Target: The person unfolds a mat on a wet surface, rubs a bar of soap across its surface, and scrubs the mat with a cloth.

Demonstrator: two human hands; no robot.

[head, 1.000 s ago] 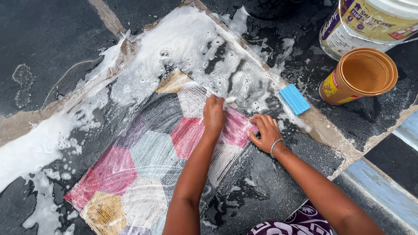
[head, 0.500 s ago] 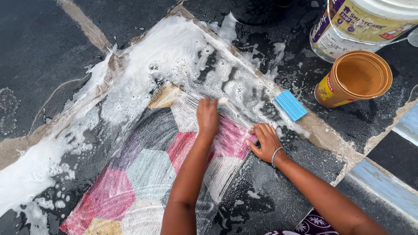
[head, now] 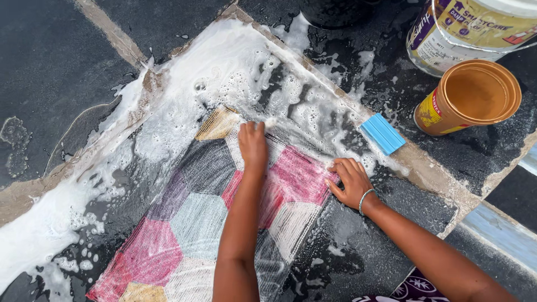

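Wet dark floor [head: 61, 61] bears a soapy hexagon-patterned cloth [head: 196, 218]. Left hand [head: 253, 145], fist closed on a brush [head: 271, 122], presses the cloth's top; right hand [head: 349, 182] lies flat, fingers spread, on its right edge, near a blue block [head: 382, 133].

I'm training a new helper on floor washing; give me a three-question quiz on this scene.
1. True or false: the left hand lies on the patterned mat, fingers curled over a small pale thing.
2. What does the right hand do? A) lifts the blue block B) presses flat on the mat's edge C) holds the orange tub
3. Fill in: the blue block lies on the wet floor between the suds and the ____ tub.

Key: 1 true; 2 B; 3 orange.
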